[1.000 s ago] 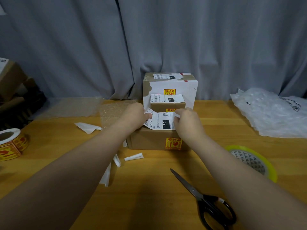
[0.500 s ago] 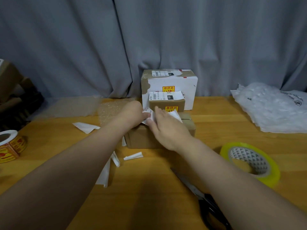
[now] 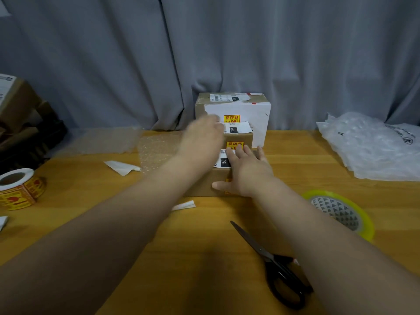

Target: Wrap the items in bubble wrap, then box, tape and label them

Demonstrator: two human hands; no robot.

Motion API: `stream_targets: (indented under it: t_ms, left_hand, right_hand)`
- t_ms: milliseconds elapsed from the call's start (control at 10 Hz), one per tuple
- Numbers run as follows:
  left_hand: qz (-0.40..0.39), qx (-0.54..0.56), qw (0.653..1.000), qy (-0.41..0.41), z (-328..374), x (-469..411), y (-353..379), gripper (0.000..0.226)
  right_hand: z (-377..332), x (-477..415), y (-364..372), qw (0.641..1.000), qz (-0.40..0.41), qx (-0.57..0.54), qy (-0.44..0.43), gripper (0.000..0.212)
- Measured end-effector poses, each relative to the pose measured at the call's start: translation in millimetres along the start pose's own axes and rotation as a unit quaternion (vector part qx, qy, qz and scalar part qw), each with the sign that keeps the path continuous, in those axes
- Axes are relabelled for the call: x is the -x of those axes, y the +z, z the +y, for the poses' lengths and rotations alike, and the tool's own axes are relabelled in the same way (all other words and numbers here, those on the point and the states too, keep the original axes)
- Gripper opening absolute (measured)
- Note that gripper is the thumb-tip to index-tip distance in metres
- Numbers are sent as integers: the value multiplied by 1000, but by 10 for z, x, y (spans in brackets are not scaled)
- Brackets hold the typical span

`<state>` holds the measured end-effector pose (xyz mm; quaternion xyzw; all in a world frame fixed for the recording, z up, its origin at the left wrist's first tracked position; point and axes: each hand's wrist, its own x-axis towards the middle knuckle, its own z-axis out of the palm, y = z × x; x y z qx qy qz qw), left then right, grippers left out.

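Head cam: right hand [image 3: 247, 171] is lying flat, fingers spread, pressing the shipping label [image 3: 223, 160] onto the nearest box [image 3: 202, 186] mid-table [image 3: 204, 258]. Left hand [image 3: 202, 135] is hovering just above, too blurred to tell its grip. I'd be smoothing centre outward, edges last

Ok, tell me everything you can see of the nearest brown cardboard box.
The nearest brown cardboard box sits closed on the yellow wooden table, in front of a smaller brown box. A white paper label with a black block reading 150 lies on its top. The right hand rests flat on that label, fingers straight, thumb down the front face, largely covering a yellow sticker. The blurred left hand is raised beyond its far left corner; contact cannot be told.
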<state>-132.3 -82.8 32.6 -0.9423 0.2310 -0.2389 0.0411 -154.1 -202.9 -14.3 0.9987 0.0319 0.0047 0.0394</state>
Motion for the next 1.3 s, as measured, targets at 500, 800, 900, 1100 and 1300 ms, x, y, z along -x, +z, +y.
stream_targets:
  t_ms: [500, 800, 900, 1100, 1300]
  left_hand:
    - [-226, 116, 966, -41, -291, 273, 459, 90]
    - [-226, -79, 971, 27, -512, 371, 316, 80]
    - [-222, -42, 974, -13, -422, 259, 365, 72]
    - [-193, 99, 975, -46, -287, -98, 543, 60]
    - [-192, 181, 964, -15, -381, 86, 503, 78]
  right_hand:
    - [121, 60, 17, 999, 0, 19, 34, 115]
    - [117, 118, -9, 999, -4, -8, 38, 106]
    - [192, 39, -9, 998, -10, -24, 63, 104]
    - [419, -132, 4, 992, 25, -61, 110, 101]
    - [443, -73, -2, 987, 8, -140, 83, 113]
